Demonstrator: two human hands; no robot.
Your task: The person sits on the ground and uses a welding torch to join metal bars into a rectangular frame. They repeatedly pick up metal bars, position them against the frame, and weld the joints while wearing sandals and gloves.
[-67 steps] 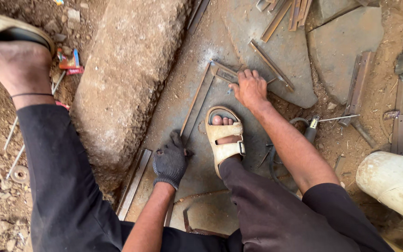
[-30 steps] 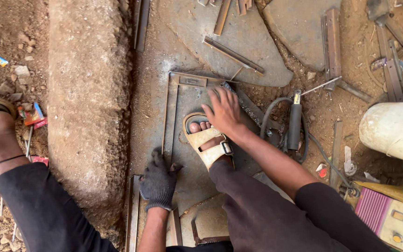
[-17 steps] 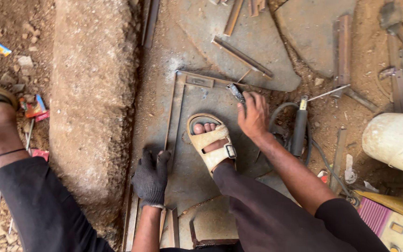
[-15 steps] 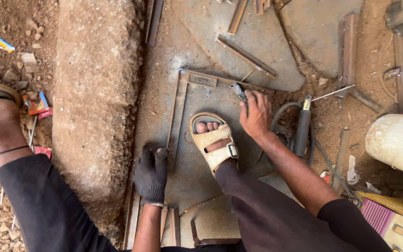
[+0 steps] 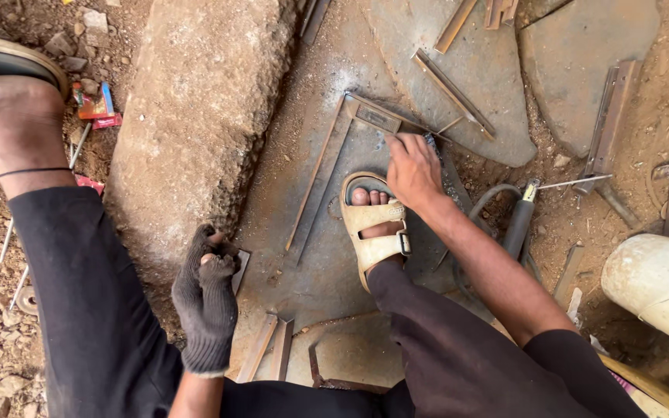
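Down at the corner of the metal frame (image 5: 327, 166), our right hand (image 5: 413, 169) has its fingers curled tight around a small dark tool whose tip just shows at the knuckles; what kind of tool it is we cannot tell, but its end sits right at the joint where the frame's two angle-iron bars meet, beside the short flat plate (image 5: 379, 118) fixed there. Our sandalled right foot (image 5: 375, 224) stands inside the frame on the steel sheet (image 5: 311, 263), apparently pinning the work so it cannot slide under the hand's pressure. Our left hand (image 5: 207, 290), in a worn dark glove with the fingertips poking through, is loosely bunched, gripping nothing we can make out; it rests at the frame's near end by the big stone slab (image 5: 195, 116), seemingly as a brace. Just right of our forearm an electrode holder (image 5: 522, 220) with its rod lies on the dirt, its cable looping back toward us, within easy reach. Loose angle-iron offcuts (image 5: 452, 89) lie scattered beyond.
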